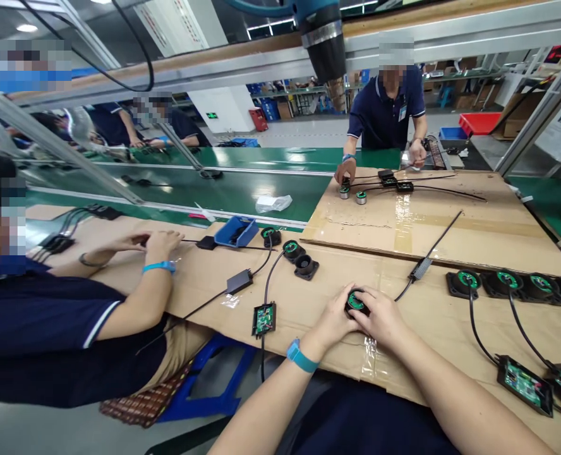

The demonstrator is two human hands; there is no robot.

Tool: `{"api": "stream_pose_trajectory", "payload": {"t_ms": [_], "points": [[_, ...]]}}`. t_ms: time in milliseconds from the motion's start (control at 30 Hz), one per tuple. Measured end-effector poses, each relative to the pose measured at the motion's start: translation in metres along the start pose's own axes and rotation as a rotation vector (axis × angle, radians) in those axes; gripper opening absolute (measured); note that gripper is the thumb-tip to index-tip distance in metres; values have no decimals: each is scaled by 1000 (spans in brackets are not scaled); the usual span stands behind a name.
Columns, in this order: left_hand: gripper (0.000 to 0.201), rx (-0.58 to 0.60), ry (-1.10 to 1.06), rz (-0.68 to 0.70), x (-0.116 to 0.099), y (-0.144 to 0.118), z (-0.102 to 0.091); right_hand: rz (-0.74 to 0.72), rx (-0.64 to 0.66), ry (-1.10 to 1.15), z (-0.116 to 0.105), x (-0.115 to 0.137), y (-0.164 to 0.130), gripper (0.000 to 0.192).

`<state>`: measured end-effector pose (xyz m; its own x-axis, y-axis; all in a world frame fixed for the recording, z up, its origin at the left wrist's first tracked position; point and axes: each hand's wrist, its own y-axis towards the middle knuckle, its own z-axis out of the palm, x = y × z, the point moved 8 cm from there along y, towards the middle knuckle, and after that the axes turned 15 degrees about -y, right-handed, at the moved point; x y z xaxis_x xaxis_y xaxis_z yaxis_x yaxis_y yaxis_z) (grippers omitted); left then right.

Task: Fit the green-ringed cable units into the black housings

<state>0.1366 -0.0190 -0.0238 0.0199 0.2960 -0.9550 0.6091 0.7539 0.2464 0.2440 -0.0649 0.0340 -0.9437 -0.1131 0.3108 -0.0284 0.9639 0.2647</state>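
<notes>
Both my hands are closed round a round black housing point(356, 299) with a green circuit board inside its top. My left hand point(332, 320) grips its left side, and my right hand point(383, 318) presses on its rim from the right. The housing's lower part is hidden by my fingers. Behind my right hand, a black cable runs up to a ribbed grey box point(421, 269); its near end is hidden. To the left lie an empty-looking black square-flanged housing point(305, 266) and a housing with a green board point(291, 249).
Several board-filled housings point(466, 283) line the right, cabled to open circuit boxes point(525, 384). An open box point(264, 319) and a blue bin point(236, 232) lie left. One co-worker point(119, 316) sits left; another point(387, 114) stands opposite. A power tool point(325, 54) hangs overhead.
</notes>
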Motion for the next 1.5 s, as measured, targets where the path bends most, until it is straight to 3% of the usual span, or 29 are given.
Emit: {"api": "stream_pose_trajectory", "payload": {"t_ms": [67, 100, 200, 333, 500, 667, 833, 967, 1067, 1167, 1267, 1367, 1500], "points": [[128, 8, -43, 1, -1, -2, 1, -16, -51, -2, -10, 0, 0, 29], [134, -8, -61, 18, -2, -2, -1, -14, -107, -3, -18, -1, -1, 29], [121, -127, -102, 105, -10, -4, -12, 52, -259, -31, -34, -9, -5, 34], [107, -244, -128, 148, -12, -6, -24, 73, -79, -141, -15, -14, -1, 30], [101, -248, -91, 144, -10, -7, -26, 89, -153, -144, -22, -4, 5, 33], [97, -219, -14, 188, -7, -8, -26, 112, 231, -283, 0, 4, 13, 29], [94, -230, 13, 220, -1, -4, -32, 112, 145, -229, -10, 14, 10, 41], [95, -242, 31, 258, -5, -5, -34, 117, 318, -293, 6, 16, 13, 38], [100, -204, 73, 256, -8, -7, -28, 68, 343, -221, -9, 16, 17, 36], [100, -151, 158, 228, -10, -6, -17, 61, 328, -157, -44, -7, 13, 42], [73, -117, 234, 193, -11, 0, -6, 104, 434, -311, -66, -61, 2, 62], [51, -120, 245, 192, -14, 4, -1, 56, 549, -549, -67, -109, -6, 61], [53, -201, 268, 201, -17, 4, -6, -102, 516, -757, -62, -128, -3, 41]]}}
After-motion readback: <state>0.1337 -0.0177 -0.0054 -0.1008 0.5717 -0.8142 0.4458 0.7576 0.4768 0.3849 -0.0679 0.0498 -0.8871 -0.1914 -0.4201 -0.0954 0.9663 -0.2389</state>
